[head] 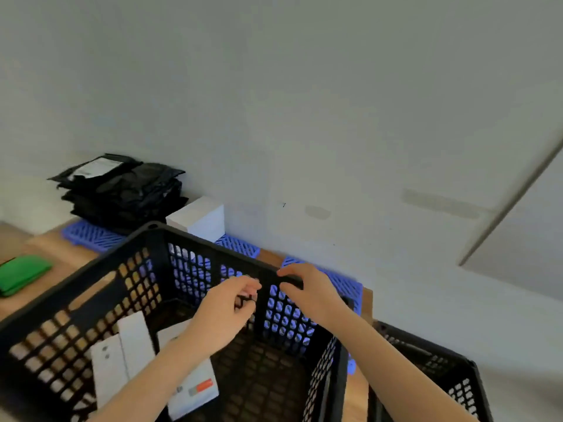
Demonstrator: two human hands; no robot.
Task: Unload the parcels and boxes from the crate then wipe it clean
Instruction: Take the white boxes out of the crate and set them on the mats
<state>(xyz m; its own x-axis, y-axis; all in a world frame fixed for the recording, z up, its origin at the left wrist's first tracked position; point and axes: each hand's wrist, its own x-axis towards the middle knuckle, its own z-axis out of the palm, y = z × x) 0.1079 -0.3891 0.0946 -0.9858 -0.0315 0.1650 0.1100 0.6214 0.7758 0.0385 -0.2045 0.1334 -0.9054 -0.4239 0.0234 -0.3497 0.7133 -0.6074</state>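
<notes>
Background: plain pale wall (304,102), with a wooden table (61,248) set against it. At the back of the table lies a blue mat (91,233) carrying a stack of black parcels (122,190) and a white box (198,220) just beside it. I judge this to be the set-down area, kept well apart from the work.

The crate (76,278) sits in front of me, tilted, with its far side raised. It is not yet empty: flat white boxes (122,354) lie on its floor at the near left, one partly under my forearm.

My right hand (307,287) grasps the crate's far rim, fingers over the top and thumb beneath, most likely to steady the crate or hold the tilt. My left hand (225,309) is inside the crate at the far wall with the fingers curled. Something small and dark shows at the fingertips, but I cannot tell whether it is held or is only the lattice behind.

A green folded item (21,274) rests on the table at far left, possibly the wiping cloth. A second crate (441,370) stands to my right.

Assessment: unloading is partly done, and wiping has not begun.
</notes>
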